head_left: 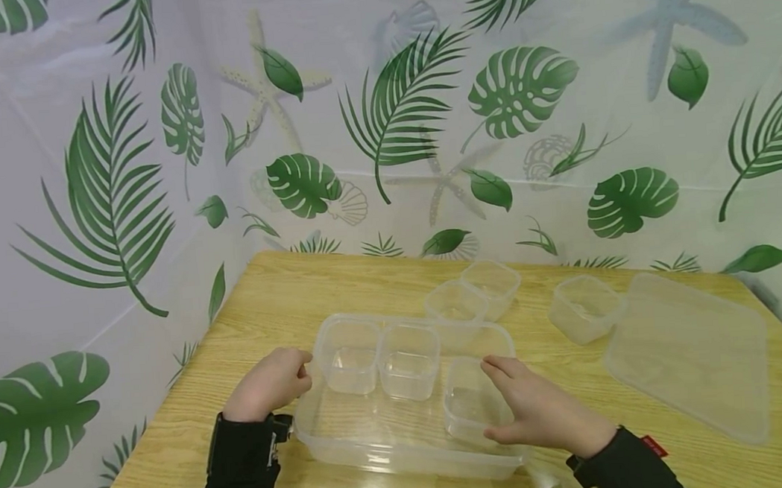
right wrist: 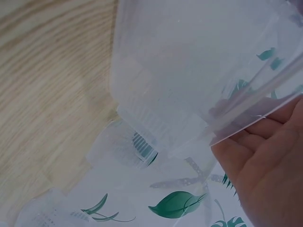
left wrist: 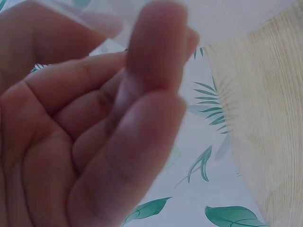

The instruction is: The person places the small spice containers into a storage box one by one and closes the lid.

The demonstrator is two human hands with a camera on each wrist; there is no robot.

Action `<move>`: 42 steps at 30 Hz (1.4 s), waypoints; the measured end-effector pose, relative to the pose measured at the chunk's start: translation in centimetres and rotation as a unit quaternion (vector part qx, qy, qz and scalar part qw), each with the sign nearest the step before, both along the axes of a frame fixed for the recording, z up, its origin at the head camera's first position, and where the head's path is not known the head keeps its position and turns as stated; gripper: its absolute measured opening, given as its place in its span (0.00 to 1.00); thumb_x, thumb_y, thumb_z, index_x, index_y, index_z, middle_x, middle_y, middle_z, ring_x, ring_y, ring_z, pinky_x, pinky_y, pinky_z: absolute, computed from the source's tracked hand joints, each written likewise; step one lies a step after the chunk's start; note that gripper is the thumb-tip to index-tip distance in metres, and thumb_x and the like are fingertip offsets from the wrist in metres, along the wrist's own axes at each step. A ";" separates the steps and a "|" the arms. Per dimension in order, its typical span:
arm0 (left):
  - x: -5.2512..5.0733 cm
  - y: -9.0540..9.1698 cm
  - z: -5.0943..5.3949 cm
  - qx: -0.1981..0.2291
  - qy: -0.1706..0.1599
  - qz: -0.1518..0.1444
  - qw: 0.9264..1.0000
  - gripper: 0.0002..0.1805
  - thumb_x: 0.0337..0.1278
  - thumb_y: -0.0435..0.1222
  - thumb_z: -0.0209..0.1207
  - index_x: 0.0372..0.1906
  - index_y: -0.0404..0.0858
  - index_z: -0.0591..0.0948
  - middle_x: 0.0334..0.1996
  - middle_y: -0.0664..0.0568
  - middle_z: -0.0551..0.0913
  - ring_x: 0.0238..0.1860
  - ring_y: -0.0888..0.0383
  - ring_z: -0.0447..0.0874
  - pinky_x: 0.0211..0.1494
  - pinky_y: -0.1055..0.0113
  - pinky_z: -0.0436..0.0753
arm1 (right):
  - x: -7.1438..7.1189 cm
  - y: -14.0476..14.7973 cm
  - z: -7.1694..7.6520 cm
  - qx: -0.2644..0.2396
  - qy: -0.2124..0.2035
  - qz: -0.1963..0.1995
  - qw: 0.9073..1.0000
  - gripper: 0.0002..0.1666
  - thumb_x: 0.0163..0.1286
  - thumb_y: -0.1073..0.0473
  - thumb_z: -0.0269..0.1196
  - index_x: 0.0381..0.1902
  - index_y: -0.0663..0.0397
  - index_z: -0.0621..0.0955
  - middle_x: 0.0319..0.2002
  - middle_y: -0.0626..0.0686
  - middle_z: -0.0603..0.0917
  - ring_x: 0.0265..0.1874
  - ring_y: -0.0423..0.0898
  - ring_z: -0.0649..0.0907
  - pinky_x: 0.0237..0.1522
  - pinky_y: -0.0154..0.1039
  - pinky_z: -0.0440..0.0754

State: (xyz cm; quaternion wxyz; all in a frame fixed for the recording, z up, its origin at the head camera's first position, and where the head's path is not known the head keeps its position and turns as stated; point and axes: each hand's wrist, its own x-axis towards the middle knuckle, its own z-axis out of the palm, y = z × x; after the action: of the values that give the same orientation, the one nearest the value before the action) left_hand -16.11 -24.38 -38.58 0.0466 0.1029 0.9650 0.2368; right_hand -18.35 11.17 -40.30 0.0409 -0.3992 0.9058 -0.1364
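A large clear plastic container point(head_left: 377, 454) stands lidless on the table. My left hand point(head_left: 268, 386) is at its left side, fingers curled by the rim; in the left wrist view a translucent edge passes between the thumb and the curled fingers point(left wrist: 142, 127). Two small clear tubs point(head_left: 353, 373) point(head_left: 409, 373) sit side by side along its far wall. A third small tub point(head_left: 468, 403) is inside at the right. My right hand point(head_left: 542, 406) reaches over the right wall and holds this tub, thumb nearer and fingers farther. In the right wrist view, clear plastic partly covers the fingertips.
Behind the container are two more small tubs point(head_left: 455, 300) point(head_left: 490, 283), and another point(head_left: 583, 310) stands to the right. A flat translucent lid point(head_left: 694, 360) lies at the table's right. A leaf-patterned cloth point(head_left: 384, 125) hangs along the back and left.
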 end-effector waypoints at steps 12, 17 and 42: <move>0.0 0.0 -0.2 0.002 0.000 0.004 1.000 0.09 0.46 0.24 0.50 0.18 0.38 0.69 0.12 0.56 0.55 0.15 0.61 0.51 0.21 0.69 0.55 | -0.1 0.0 -0.2 0.002 -0.005 0.002 1.000 0.45 0.53 0.48 0.64 0.58 0.75 0.62 0.57 0.69 0.63 0.56 0.63 0.64 0.53 0.55 0.62; 0.0 0.0 -0.1 -0.001 0.002 0.005 1.000 0.09 0.46 0.24 0.50 0.18 0.38 0.69 0.12 0.56 0.56 0.15 0.61 0.51 0.21 0.69 0.55 | -0.1 0.0 -0.4 -0.002 -0.007 0.001 1.000 0.47 0.52 0.46 0.64 0.59 0.74 0.62 0.57 0.69 0.63 0.57 0.62 0.63 0.57 0.55 0.56; -0.3 -0.2 -0.6 -0.012 0.011 0.003 1.000 0.09 0.46 0.25 0.50 0.18 0.38 0.68 0.12 0.56 0.55 0.15 0.61 0.51 0.21 0.68 0.54 | -1.6 0.0 -0.6 -0.011 0.070 -0.028 0.997 0.45 0.49 0.47 0.66 0.56 0.74 0.65 0.52 0.68 0.68 0.51 0.61 0.70 0.48 0.50 0.69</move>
State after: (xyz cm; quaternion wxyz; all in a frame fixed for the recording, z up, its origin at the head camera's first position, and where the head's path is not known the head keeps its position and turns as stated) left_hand -16.41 -24.59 -39.16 0.0359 0.1018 0.9685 0.2244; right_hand -19.93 11.18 -40.94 -0.0310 -0.3827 0.9156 -0.1194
